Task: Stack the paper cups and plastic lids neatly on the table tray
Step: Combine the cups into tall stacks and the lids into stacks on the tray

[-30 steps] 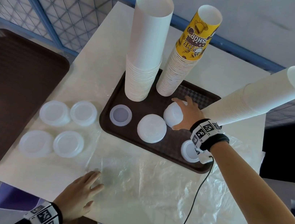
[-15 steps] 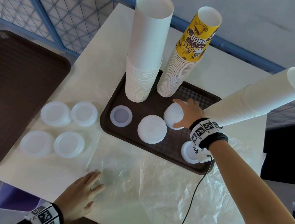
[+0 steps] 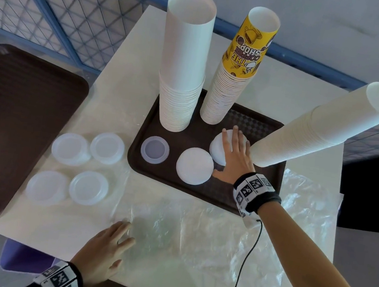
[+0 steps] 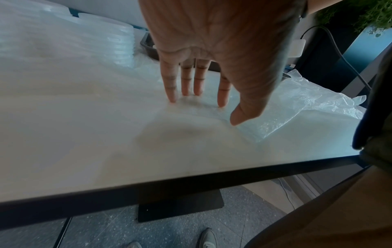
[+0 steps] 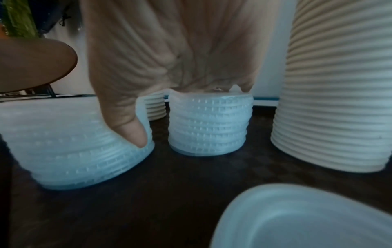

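1. On the brown tray [image 3: 171, 177], the right hand [image 3: 233, 156] lies flat with straight fingers on top of a short lid stack [image 5: 208, 125], likely pressing it level
2. Three cup stacks [image 3: 182, 81] stand behind; four lid stacks [image 3: 88, 187] wait on the worktop [image 3: 124, 80]
3. Left hand [image 3: 105, 250] rests open, fingertips pinning the plastic sheet [image 3: 206, 238], probably for balance

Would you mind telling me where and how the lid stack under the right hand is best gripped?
Grip the lid stack around its ribbed side wall, low down, coming from above with thumb on one side and fingers on the other. It is a short upright column of loose lids, so a low wrap probably keeps them together. The right hand now only rests flat on top.
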{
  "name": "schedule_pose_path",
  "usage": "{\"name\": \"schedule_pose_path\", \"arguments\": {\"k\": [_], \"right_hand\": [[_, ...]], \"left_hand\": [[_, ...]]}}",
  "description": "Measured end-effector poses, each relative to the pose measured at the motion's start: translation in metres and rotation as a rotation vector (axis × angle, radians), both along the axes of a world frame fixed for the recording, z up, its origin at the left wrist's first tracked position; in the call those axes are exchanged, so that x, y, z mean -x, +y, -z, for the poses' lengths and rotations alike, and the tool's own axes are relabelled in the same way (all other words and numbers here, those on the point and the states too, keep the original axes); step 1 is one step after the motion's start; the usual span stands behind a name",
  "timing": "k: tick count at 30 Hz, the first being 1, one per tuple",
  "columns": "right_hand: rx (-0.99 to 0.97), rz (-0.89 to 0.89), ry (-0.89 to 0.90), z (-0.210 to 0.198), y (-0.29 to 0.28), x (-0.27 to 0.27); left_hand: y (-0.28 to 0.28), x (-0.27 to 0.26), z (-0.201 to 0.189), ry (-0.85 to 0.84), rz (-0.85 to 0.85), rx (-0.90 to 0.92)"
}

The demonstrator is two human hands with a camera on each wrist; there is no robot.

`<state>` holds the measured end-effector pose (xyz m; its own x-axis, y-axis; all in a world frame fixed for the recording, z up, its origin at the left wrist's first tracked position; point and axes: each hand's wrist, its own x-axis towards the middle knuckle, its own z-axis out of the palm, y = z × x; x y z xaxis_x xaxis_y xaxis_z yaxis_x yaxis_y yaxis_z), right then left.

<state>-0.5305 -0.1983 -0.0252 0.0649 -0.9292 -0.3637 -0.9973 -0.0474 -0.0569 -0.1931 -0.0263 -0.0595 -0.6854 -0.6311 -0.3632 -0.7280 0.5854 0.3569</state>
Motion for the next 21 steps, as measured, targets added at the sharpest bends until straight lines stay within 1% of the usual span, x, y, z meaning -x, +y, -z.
{"name": "schedule_pose_path", "arguments": {"k": [9, 15, 21], "right_hand": [[-0.029, -0.019, 0.029, 0.006, -0.002, -0.001], [-0.005, -0.038, 0.053, 0.002, -0.001, 0.002], [0.009, -0.039, 0.026, -0.009, 0.001, 0.003]], "left_hand": [[0.002, 0.002, -0.001, -0.028, -0.006, -0.009], [0.002, 0.002, 0.000, -0.016, 0.008, 0.017], [0.003, 0.004, 0.001, -0.003, 0.021, 0.040]]}}
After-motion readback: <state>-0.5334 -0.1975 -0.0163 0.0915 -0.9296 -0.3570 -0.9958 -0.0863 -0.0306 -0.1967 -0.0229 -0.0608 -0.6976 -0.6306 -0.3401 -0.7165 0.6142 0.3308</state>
